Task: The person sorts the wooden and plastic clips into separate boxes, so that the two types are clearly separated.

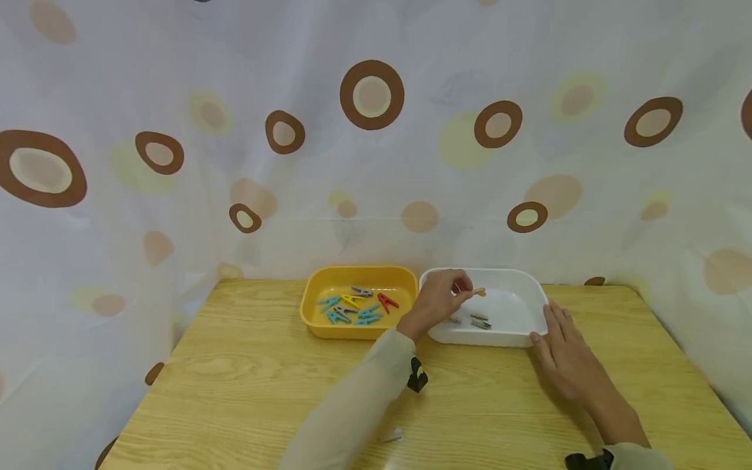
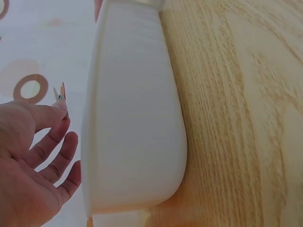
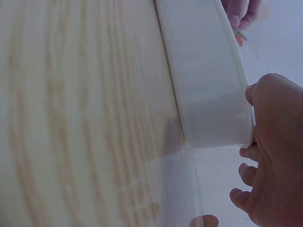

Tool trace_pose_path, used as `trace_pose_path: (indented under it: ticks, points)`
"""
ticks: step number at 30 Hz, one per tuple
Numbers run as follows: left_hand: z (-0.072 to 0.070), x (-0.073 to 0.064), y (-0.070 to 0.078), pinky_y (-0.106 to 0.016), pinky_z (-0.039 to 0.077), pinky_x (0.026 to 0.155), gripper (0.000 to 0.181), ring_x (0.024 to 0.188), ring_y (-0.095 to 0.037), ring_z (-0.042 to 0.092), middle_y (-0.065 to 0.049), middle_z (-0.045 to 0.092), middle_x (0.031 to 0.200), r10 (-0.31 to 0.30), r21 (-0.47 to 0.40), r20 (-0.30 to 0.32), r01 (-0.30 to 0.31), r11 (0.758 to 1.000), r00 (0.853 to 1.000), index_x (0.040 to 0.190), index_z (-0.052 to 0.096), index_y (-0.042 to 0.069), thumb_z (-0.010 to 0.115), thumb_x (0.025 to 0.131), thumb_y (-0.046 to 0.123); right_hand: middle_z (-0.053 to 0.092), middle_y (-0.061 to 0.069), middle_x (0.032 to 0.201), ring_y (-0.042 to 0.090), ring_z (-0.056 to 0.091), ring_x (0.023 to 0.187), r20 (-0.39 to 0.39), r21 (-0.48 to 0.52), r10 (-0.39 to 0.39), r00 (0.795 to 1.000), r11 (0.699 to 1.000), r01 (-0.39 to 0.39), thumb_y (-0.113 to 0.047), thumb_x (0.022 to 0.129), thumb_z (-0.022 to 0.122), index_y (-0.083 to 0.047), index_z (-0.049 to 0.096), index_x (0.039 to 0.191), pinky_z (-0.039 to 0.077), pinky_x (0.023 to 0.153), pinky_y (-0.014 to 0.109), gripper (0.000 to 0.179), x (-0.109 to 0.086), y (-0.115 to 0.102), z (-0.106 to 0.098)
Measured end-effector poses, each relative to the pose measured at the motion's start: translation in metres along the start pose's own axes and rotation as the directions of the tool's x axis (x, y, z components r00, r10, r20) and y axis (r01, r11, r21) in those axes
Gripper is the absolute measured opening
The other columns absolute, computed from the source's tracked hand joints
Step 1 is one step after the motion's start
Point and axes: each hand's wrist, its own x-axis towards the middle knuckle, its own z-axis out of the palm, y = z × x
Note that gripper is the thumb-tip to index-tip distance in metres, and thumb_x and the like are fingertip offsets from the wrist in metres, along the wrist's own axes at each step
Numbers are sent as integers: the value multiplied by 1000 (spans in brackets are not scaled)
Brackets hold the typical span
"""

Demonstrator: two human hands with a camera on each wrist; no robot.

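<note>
My left hand (image 1: 439,299) is over the left part of a white plastic tray (image 1: 511,339). Between thumb and fingertips it pinches a small wooden clothespin (image 2: 60,97) with an orange end, raised above the tray floor. A few other wooden clothespins (image 1: 480,323) lie inside near the front wall, some partly hidden by the hand. At the tray's front right corner, my right hand (image 1: 566,359) touches the outside, fairly straight fingers along the right side and thumb at the front. The right wrist view shows that thumb (image 3: 251,94) against the rim.
Left of the white tray stands a yellow tray (image 1: 346,332) with several plastic clothespins (image 1: 367,313) in blue, red, yellow and grey. Both trays sit at the back of a wooden table (image 1: 247,378), before a patterned curtain (image 1: 317,176). A small pale object (image 1: 392,435) lies near the front.
</note>
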Motion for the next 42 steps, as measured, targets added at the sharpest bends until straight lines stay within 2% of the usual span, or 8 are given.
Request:
trace_pose_path:
  ticks: [8, 19, 29, 39, 42]
  points:
    - [13, 11, -4, -10, 45, 72, 5, 78, -4, 58, 6, 68, 88, -43, 46, 55, 41, 998, 998, 95, 72, 13, 73, 98, 17, 11, 33, 165, 52, 6, 152, -8, 4, 2, 1000, 1000, -2, -27, 113, 36, 12, 12, 159, 12, 119, 66, 65, 0, 0, 0]
    - [25, 15, -4, -12, 45, 70, 7, 77, -6, 56, 7, 66, 85, -109, 39, 49, 108, 993, 993, 91, 70, 16, 75, 96, 16, 10, 32, 166, 52, 7, 152, 4, -1, 9, 1000, 1000, -9, -29, 113, 36, 11, 11, 160, 13, 119, 65, 66, -1, -1, 0]
    - [31, 15, -9, -13, 45, 69, 8, 76, -5, 58, 6, 68, 83, -66, 66, 30, 64, 996, 997, 89, 72, 13, 77, 95, 14, 11, 32, 165, 53, 7, 151, 2, 5, 11, 1000, 1000, -11, -29, 113, 36, 10, 12, 160, 15, 118, 67, 66, -2, -3, -1]
    - [35, 15, -6, -15, 43, 65, 5, 73, -6, 54, 6, 66, 85, -123, 78, 66, 118, 990, 990, 94, 72, 12, 76, 96, 15, 11, 32, 166, 51, 7, 152, 5, 3, 18, 1000, 1000, -18, -29, 113, 35, 10, 10, 160, 15, 118, 67, 66, -3, -3, -1]
    - [35, 14, -5, -15, 43, 66, 5, 74, -6, 55, 5, 67, 87, -120, 79, 69, 114, 990, 990, 99, 73, 10, 75, 95, 13, 11, 32, 166, 52, 7, 152, 7, 0, 18, 1000, 1000, -18, -29, 113, 35, 10, 10, 160, 14, 119, 66, 66, -3, -3, -2]
